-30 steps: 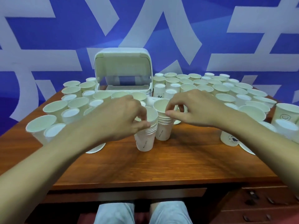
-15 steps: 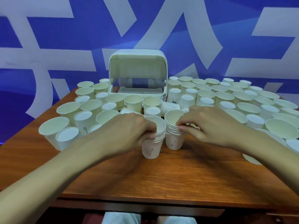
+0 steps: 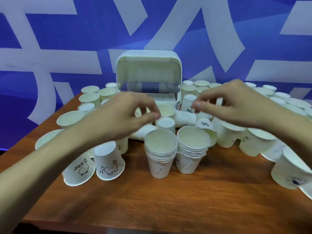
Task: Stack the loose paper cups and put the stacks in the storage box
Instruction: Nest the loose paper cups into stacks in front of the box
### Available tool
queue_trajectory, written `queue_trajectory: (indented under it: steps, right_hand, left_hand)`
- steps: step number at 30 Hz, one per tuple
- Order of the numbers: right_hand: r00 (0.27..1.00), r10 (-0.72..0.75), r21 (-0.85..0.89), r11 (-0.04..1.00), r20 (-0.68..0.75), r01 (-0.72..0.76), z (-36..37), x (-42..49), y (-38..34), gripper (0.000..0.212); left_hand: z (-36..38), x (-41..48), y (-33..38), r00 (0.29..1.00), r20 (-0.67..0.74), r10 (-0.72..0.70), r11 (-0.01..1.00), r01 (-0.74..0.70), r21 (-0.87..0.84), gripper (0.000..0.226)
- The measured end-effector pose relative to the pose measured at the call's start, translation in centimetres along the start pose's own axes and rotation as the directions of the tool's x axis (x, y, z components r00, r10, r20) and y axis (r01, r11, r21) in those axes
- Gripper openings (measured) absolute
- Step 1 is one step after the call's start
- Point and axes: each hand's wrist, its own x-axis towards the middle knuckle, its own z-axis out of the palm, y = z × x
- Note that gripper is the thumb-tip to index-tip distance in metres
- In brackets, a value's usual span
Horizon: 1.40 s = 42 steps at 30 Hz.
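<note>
Two short stacks of white paper cups stand side by side at the table's middle, the left stack [image 3: 160, 156] and the right stack [image 3: 192, 149]. My left hand [image 3: 121, 115] hovers above and behind the left stack with loosely curled fingers, holding nothing. My right hand [image 3: 234, 102] hovers above the loose cups to the right, fingers also loosely bent and empty. The white storage box [image 3: 148, 81] stands open at the back, lid raised. Loose cups surround it, some upright, some upside down like the bear-print cup [image 3: 108, 162], some lying on their sides [image 3: 185, 118].
The wooden table [image 3: 168, 200] has bare surface in front of the stacks, up to its near edge. Cups crowd the left [image 3: 70, 118] and right [image 3: 290, 173] sides. A blue and white patterned wall rises behind the table.
Both hands have let go of the two stacks and lifted up and back toward the loose cups. The camera has moved closer and the view shifted.
</note>
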Motion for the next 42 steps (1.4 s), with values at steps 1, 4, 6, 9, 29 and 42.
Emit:
queue_trajectory:
  steps: [1,4,6,9,29,42]
  right_hand:
    - [1.000,0.015,-0.039,0.999,-0.015,-0.015,0.2,1.6,0.6,0.020]
    - [0.991,0.031,-0.288,0.958,0.132,0.008,2.8,6.1,2.3,0.016]
    - [0.974,0.020,-0.380,0.923,0.227,0.069,5.1,8.2,3.3,0.025]
    - [0.950,0.022,-0.413,0.903,0.310,0.114,7.5,9.6,4.0,0.037]
    - [0.990,-0.062,-0.368,0.930,-0.126,0.011,1.2,4.0,0.4,0.009]
    - [0.966,0.012,-0.141,0.989,-0.256,-0.050,-1.2,-5.7,-3.2,0.010]
  left_hand:
    - [-0.2,1.0,-0.7,1.000,-0.005,-0.030,0.998,0.031,0.058,0.011]
    - [0.9,4.1,-3.6,0.991,0.049,-0.122,0.948,0.101,0.302,0.017]
    - [2.4,5.6,-5.5,0.976,0.100,-0.193,0.910,0.140,0.389,0.025]
    - [4.5,6.7,-7.5,0.964,0.119,-0.239,0.896,0.172,0.410,0.027]
    - [-2.6,4.1,-1.5,0.977,-0.202,0.072,0.878,0.034,0.477,0.019]
    - [-2.7,-2.4,4.5,0.974,-0.060,0.220,0.857,-0.163,0.489,0.025]
